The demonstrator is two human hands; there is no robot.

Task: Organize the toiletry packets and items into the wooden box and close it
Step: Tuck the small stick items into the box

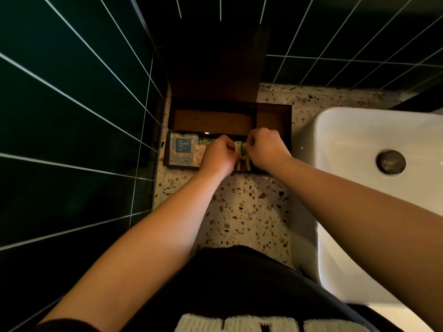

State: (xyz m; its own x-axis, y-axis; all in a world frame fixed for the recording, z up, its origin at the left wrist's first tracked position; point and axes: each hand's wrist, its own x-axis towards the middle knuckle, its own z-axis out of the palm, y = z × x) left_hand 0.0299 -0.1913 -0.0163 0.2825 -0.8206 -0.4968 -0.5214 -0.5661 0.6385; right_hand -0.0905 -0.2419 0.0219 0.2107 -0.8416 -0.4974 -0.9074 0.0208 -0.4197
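A dark wooden box (273, 116) stands open on the terrazzo counter, its lid (215, 68) leaning back against the tiled wall. In its near compartment at the left lies a pale shower cap packet (183, 148), with a green patterned packet (206, 141) beside it. My left hand (219, 155) and my right hand (265, 148) meet over the box's near right part. Both pinch a small cream and green packet (240, 149) between them. Two pale stick-like items (243, 162) show just below the hands. The far compartment looks bare.
A white basin (374, 188) with a round metal drain (390, 162) fills the right side, close to the box. Dark green tiled walls (72, 116) close in on the left and behind. Terrazzo counter (239, 207) stretches between the box and my body.
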